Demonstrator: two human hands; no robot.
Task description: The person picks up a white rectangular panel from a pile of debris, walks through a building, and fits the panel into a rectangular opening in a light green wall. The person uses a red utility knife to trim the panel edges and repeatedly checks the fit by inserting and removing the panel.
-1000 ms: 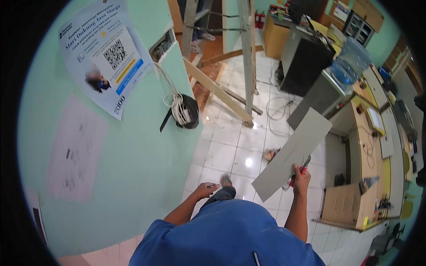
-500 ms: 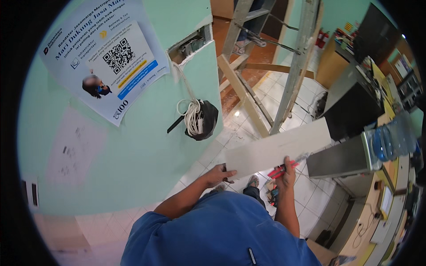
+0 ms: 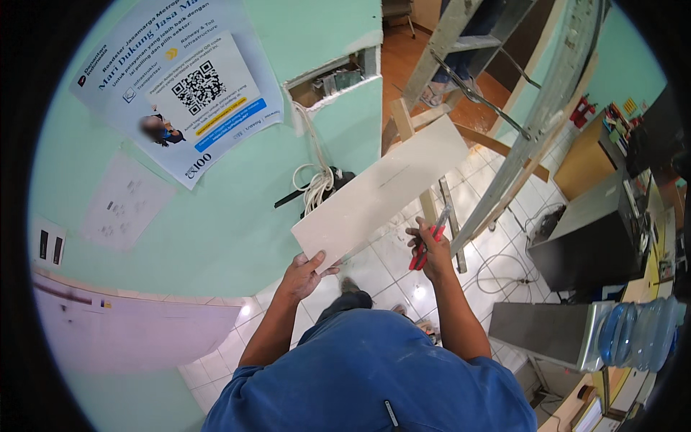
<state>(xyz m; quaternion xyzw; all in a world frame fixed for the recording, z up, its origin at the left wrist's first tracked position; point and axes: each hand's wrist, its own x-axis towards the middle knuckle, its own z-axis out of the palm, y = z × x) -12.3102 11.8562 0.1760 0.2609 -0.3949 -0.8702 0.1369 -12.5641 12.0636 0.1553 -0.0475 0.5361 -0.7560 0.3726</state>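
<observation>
One pale board (image 3: 381,191) slants, its lower end pinched by fingers of the left hand (image 3: 304,277). Right of the board, the right hand (image 3: 435,253) has fingers around a red tool (image 3: 418,258); coiled cable (image 3: 317,189) hangs behind.

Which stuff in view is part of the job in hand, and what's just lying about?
In use:
- pale panel, gripped at its lower end by the left hand
- red-handled tool, held in the right hand

Apparently just around:
- wall poster
- water bottle on its grey dispenser
- red fire extinguishers
</observation>
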